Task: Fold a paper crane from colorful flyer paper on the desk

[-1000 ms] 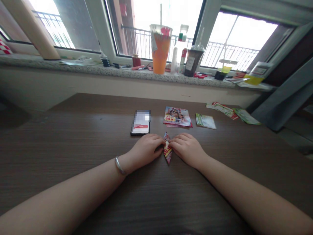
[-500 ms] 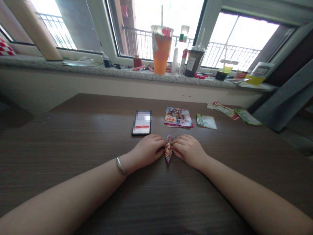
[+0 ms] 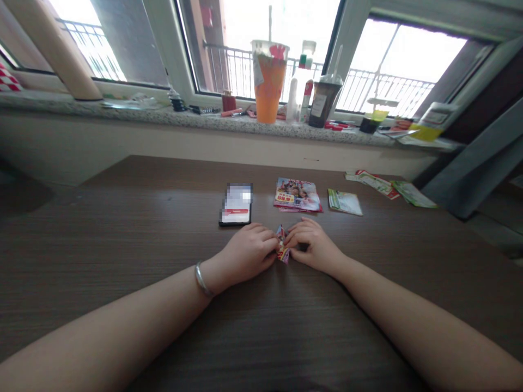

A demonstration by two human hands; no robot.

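A small piece of folded, printed paper [image 3: 283, 252], pink, red and yellow, is held just above or on the brown table [image 3: 229, 321]. My left hand [image 3: 254, 247] pinches it from the left with fingers closed; a silver bangle [image 3: 202, 279] circles that wrist. My right hand [image 3: 312, 242] grips its right edge between thumb and fingertips, the fingers curved. Fingers cover part of the paper on both sides. Beyond my left hand lies a phone [image 3: 237, 204] with a lit, blurred screen. A stack of printed leaflets [image 3: 298, 195] lies just past the paper.
Right of the leaflets is a green-and-white paper slip [image 3: 345, 202]; more slips [image 3: 412, 194] lie at the far right. On the granite windowsill [image 3: 196, 119] stand an orange drink cup [image 3: 269, 87], a dark drink cup [image 3: 323, 103], bottles and small items.
The folded paper has turned and tilted between my fingers, and less of its length shows. My right hand's fingers have shifted, with the thumb now apart from the forefinger's base.
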